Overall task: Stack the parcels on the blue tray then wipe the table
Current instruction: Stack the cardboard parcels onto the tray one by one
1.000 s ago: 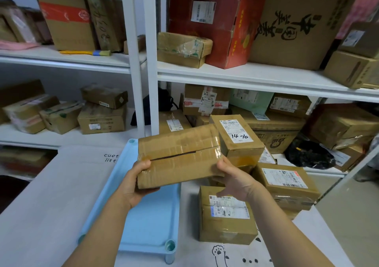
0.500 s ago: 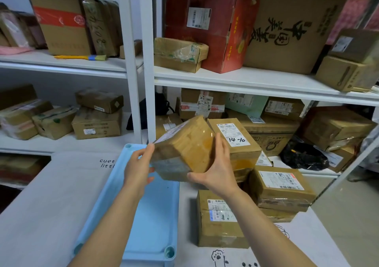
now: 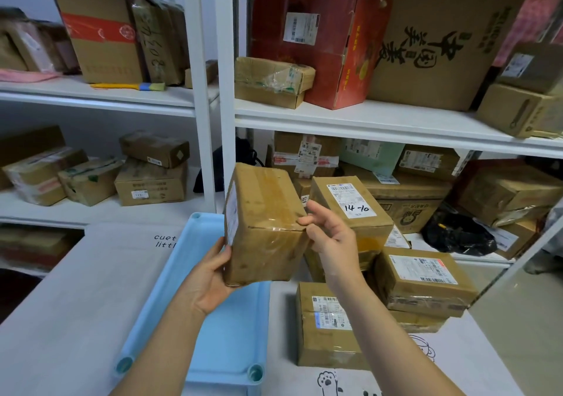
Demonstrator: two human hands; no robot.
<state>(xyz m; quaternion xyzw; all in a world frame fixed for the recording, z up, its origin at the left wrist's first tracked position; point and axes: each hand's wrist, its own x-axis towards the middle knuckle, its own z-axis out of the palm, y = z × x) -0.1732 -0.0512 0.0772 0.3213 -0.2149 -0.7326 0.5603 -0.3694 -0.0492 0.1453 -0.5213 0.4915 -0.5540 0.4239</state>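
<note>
Brown and wrapped in shiny tape, the parcel [image 3: 264, 225] is up in the air over the far end of the blue tray [image 3: 213, 313]. The left hand [image 3: 210, 277] holds it from below, with a grip curled round its lower left edge. The right hand [image 3: 330, 237] has a loose, wide grip, and its fingertips [image 3: 304, 220] just touch the parcel's right corner. The tray lies on the white worktop [image 3: 76, 304]. Four more parcels sit in a pile [image 3: 396, 273] to the right of the tray. One [image 3: 350, 203] has "14-10" written on its label.
</note>
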